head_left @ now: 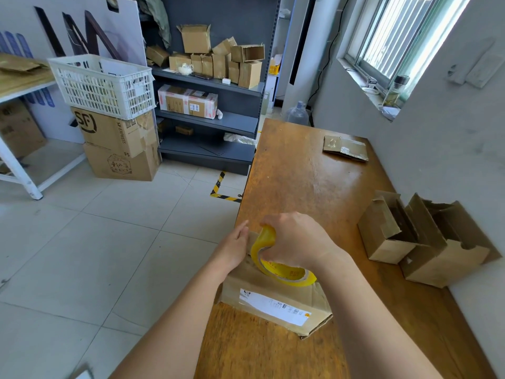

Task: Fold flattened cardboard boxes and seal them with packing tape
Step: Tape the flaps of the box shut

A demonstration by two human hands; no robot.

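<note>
A cardboard box point(273, 302) with a white shipping label lies at the left edge of the wooden table point(300, 173). My right hand point(297, 242) grips a yellow packing tape roll point(287, 272) on top of the box, and a strip of tape curls up from the roll to my fingers. With straight fingers, my left hand point(235, 247) presses against the box's far left side. The box's top seam is hidden under my hands and the roll.
Two folded open boxes point(423, 239) stand against the wall at the table's right. A flattened cardboard piece point(345, 147) lies at the far end. Shelves with boxes point(216, 86), a white crate point(103, 83) on stacked cartons and tiled floor lie to the left.
</note>
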